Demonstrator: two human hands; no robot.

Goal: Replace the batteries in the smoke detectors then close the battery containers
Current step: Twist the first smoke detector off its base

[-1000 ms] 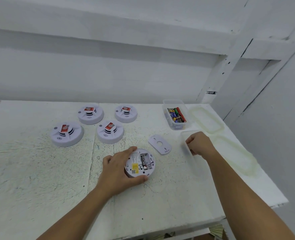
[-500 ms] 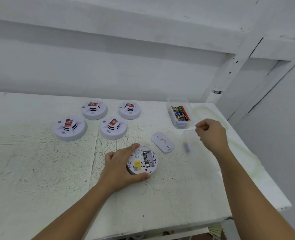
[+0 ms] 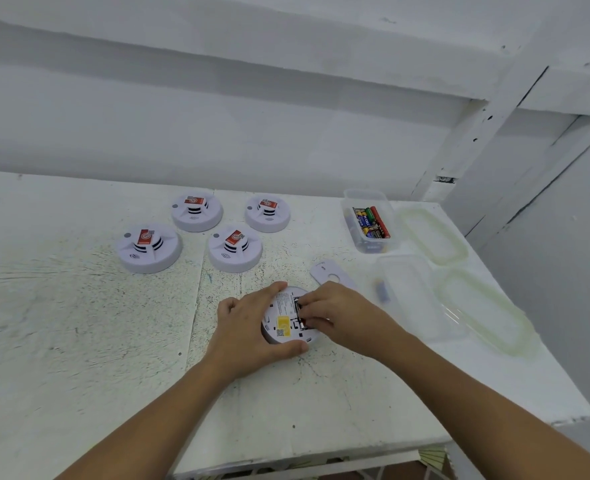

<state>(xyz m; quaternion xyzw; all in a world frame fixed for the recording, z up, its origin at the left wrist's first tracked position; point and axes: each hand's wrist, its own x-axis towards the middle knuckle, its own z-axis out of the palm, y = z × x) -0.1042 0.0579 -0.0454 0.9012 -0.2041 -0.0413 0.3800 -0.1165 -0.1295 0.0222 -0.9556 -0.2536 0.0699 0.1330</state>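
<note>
Hands work on upturned smoke detector (image 3: 284, 330) at front-centre of white table (image 3: 79, 323): L hand (image 3: 248, 329) curls round its rim, R hand (image 3: 344, 317) fingertips pinch battery (image 3: 301, 321) in the open compartment. Cover plate (image 3: 329, 274) lies just beyond. Four more detectors (image 3: 234, 249) stand rear-left, battery tub (image 3: 369, 223) rear-right.

Head camera looks down, close over table (image 3: 79, 341).
</note>
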